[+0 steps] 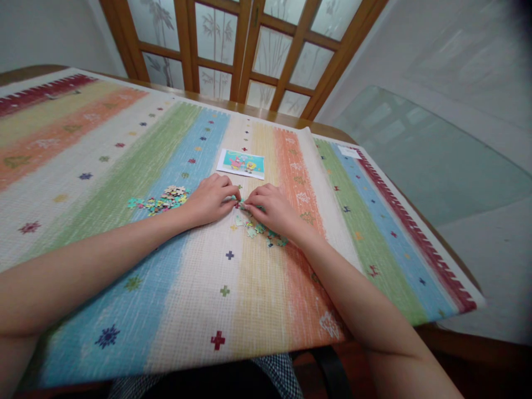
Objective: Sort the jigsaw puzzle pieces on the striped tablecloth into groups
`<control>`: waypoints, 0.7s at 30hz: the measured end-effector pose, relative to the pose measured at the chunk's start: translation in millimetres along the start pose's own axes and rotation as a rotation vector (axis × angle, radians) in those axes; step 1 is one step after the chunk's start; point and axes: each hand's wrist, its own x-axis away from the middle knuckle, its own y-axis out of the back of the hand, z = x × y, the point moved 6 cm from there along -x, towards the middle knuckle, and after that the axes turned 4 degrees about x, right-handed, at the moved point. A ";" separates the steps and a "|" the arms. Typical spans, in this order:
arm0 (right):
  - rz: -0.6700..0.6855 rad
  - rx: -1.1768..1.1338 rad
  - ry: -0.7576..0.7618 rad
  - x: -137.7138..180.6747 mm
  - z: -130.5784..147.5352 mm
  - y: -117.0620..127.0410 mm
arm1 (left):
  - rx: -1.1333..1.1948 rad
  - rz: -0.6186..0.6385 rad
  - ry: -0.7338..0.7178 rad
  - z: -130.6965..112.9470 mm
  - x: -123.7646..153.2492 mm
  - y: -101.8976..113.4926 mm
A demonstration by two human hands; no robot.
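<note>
My left hand (211,198) and my right hand (272,206) meet fingertip to fingertip over the middle of the table, both closed in a pinch. Between the fingertips are small jigsaw puzzle pieces (240,204), mostly hidden by the fingers. Just below my right hand, and partly under it, lies a loose spread of teal and pale puzzle pieces (251,228). A thicker heap of mixed puzzle pieces (163,203) sits to the left, beside my left wrist. Beyond the hands, a picture card (241,164) with a pink and a yellow cartoon figure lies flat.
A striped tablecloth (203,288) covers the table, whose wooden edge (274,116) shows at the back. A small white paper (349,152) lies at the far right. Wooden doors with frosted panes (216,33) stand behind, and a glass panel (415,149) is at the right wall.
</note>
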 end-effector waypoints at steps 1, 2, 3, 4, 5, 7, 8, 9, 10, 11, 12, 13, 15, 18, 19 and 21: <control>-0.006 -0.035 -0.022 -1.5 -3.5 -1.1 | 0.003 0.000 -0.002 0.1 0.1 -0.1; -0.013 -0.063 -0.049 -3.1 -7.3 -2.2 | 0.004 0.000 -0.003 0.2 0.2 -0.1; -0.019 -0.084 -0.078 -4.5 -11.2 -3.1 | 0.005 0.001 -0.003 0.3 0.3 -0.1; -0.023 -0.095 -0.108 -5.8 -14.9 -3.9 | 0.005 0.001 -0.002 0.3 0.4 -0.2; -0.026 -0.097 -0.136 -6.7 -18.1 -4.5 | 0.004 0.002 -0.001 0.3 0.4 -0.2; -0.040 -0.070 -0.185 -7.6 -22.5 -4.4 | 0.001 0.003 0.001 0.3 0.4 -0.3; -0.050 -0.044 -0.202 -7.5 -23.5 -3.7 | 0.000 0.004 0.001 0.3 0.3 -0.5; -0.062 -0.014 -0.213 -7.2 -23.7 -2.8 | -0.001 0.004 0.001 0.3 0.2 -0.6; -0.074 0.015 -0.219 -6.7 -23.1 -1.9 | -0.002 0.004 0.002 0.4 0.1 -0.7; -0.083 0.043 -0.220 -6.1 -22.1 -1.0 | -0.003 0.004 0.003 0.5 0.0 -0.8; -0.091 0.066 -0.217 -5.3 -20.6 -0.2 | -0.004 0.004 0.004 0.5 -0.1 -0.8; -0.096 0.084 -0.210 -4.5 -18.9 0.4 | -0.004 0.004 0.005 0.5 -0.2 -0.8; -0.097 0.106 -0.184 -2.6 -14.9 1.2 | -0.001 0.005 0.004 0.3 -0.2 -0.7; -0.068 0.139 -0.117 0.9 -7.6 1.0 | 0.007 0.002 0.000 -0.1 -0.1 -0.3; -0.053 0.154 -0.091 2.4 -5.1 0.8 | 0.009 0.000 -0.001 -0.2 -0.1 -0.2; -0.023 0.185 -0.045 5.8 -1.3 0.9 | 0.011 -0.005 -0.001 0.1 -0.1 -0.2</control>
